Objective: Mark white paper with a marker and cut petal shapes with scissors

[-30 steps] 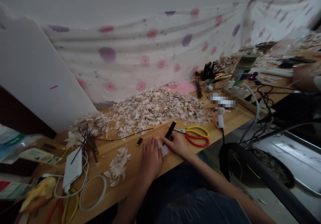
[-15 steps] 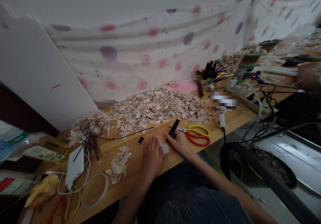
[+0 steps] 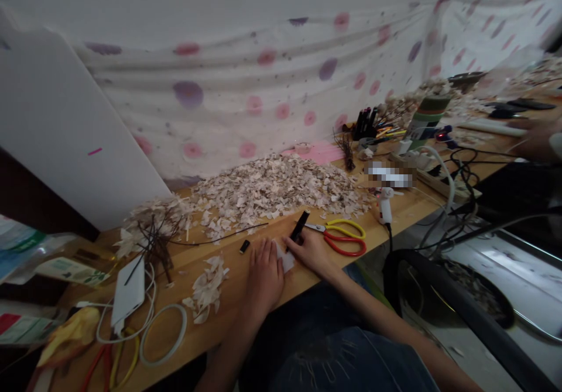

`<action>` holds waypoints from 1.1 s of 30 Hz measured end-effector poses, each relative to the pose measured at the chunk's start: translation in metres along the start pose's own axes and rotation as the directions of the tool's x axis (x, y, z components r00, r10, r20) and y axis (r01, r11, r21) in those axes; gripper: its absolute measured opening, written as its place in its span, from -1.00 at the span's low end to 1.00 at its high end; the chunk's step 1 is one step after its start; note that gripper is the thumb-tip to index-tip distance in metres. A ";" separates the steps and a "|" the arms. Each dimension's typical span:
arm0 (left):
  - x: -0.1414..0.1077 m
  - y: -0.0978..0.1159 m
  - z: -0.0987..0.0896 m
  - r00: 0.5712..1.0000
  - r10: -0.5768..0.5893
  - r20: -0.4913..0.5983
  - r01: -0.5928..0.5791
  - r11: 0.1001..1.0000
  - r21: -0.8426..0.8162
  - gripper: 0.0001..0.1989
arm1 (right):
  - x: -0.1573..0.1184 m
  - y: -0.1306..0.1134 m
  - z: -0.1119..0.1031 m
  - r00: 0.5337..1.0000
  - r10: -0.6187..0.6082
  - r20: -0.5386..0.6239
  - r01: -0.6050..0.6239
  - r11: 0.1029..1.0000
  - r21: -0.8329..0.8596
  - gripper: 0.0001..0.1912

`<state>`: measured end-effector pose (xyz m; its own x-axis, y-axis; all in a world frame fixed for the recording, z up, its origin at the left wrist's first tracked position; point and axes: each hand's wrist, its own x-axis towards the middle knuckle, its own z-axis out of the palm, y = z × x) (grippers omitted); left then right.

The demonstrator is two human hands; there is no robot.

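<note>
My left hand (image 3: 266, 272) lies flat on the wooden table, its fingers stretched out beside a small white piece (image 3: 286, 258) and touching its left edge. A black marker (image 3: 300, 224) is gripped in my right hand (image 3: 309, 251), its lower end over the white piece. The marker's black cap (image 3: 244, 246) rests on the wood left of my hands. Scissors (image 3: 345, 237) with one yellow and one red handle lie just right of my right hand. Left of my left hand is a small heap of pale petals (image 3: 208, 286).
A wide pile of pale flakes (image 3: 281, 187) spreads along the back. A white glue gun (image 3: 385, 207) stands at the right near a power strip (image 3: 452, 187). White power bank (image 3: 129, 292), tape ring (image 3: 164, 334) and dark twigs (image 3: 153, 243) are at left. Another person's hand shows far right.
The view has shifted slightly. The marker in my right hand has tilted a little more and moved slightly left over the white piece. My left hand stays flat.
</note>
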<state>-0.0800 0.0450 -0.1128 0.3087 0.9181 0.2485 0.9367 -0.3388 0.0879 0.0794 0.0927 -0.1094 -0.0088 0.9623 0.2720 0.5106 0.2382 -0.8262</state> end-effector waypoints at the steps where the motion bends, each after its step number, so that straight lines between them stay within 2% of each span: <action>1: 0.000 0.000 0.000 1.000 0.000 0.001 0.000 1.000 0.000 -0.54 | 0.000 0.000 -0.001 1.000 0.008 -0.017 -0.008 1.000 -0.003 -0.71; 3: 0.000 0.000 -0.001 1.000 0.000 0.004 0.000 1.000 0.001 -0.54 | -0.001 0.000 -0.002 0.999 0.016 -0.029 -0.016 1.000 -0.002 -0.70; 7: 0.001 0.001 -0.001 1.000 -0.003 0.011 0.003 1.000 -0.001 -0.54 | -0.002 -0.002 -0.004 1.000 0.005 0.022 -0.006 1.000 0.008 -0.69; 12: 0.001 0.001 -0.001 1.000 -0.010 0.015 0.010 1.000 -0.002 -0.53 | -0.001 -0.002 -0.004 0.998 0.031 -0.046 -0.032 0.999 -0.010 -0.71; 17: 0.001 0.000 0.001 1.000 -0.008 0.011 0.008 1.000 -0.003 -0.54 | -0.002 -0.002 -0.005 1.000 0.004 0.010 -0.004 1.000 -0.015 -0.70; 21: 0.001 0.000 0.001 1.000 -0.008 0.009 0.008 1.000 -0.004 -0.54 | -0.003 -0.001 -0.006 0.999 0.028 -0.039 -0.029 0.999 -0.027 -0.70; 25: 0.001 0.000 0.001 1.000 -0.001 0.008 0.001 1.000 -0.005 -0.53 | -0.004 0.000 -0.005 1.000 0.018 0.012 -0.018 1.000 -0.015 -0.68; 30: 0.000 -0.001 0.002 1.000 -0.005 -0.001 0.005 1.000 -0.001 -0.54 | -0.003 0.002 -0.006 0.999 0.040 -0.028 -0.040 0.999 -0.006 -0.72; 33: 0.000 -0.001 0.003 1.000 -0.005 -0.004 0.005 1.000 -0.001 -0.54 | -0.004 0.001 -0.006 0.999 0.031 0.018 -0.031 0.999 0.017 -0.73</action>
<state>-0.0808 0.0461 -0.1158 0.3037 0.9189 0.2519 0.9380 -0.3347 0.0902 0.0854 0.0885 -0.1081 -0.0084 0.9713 0.2376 0.4963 0.2104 -0.8423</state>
